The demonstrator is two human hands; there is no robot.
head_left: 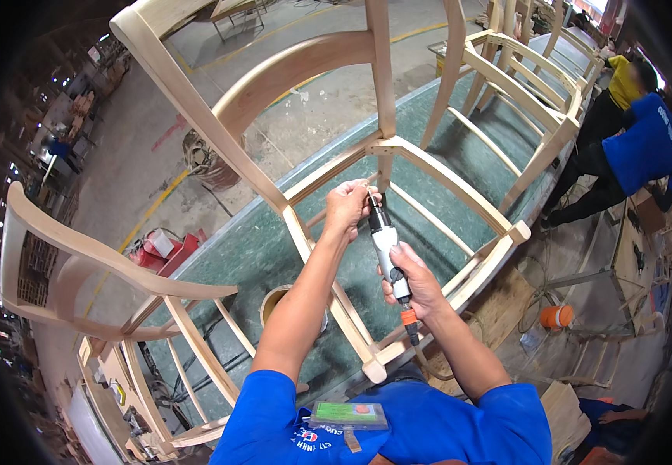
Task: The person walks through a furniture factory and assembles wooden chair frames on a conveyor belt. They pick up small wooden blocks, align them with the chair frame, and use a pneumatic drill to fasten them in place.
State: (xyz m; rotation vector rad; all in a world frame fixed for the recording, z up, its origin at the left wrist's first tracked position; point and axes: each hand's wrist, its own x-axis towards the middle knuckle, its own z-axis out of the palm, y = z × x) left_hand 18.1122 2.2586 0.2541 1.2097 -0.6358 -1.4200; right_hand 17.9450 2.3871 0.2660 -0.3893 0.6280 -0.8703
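Observation:
My right hand is wrapped around a white-and-black air screwdriver. An orange hose fitting joins its lower end. At the tool's black nose, my left hand is closed in a pinch; what its fingertips hold is too small to make out. Both hands are above the open seat of a bare wooden chair frame, inside its rails. The frame stands on a green work surface, its curved back toward the far left. My fingers partly hide the tool's tip.
Another chair frame is close on the left, and more frames line the bench at far right. A round container sits beside my left forearm. Two people work at right, one in a blue shirt. Red bins are on the floor.

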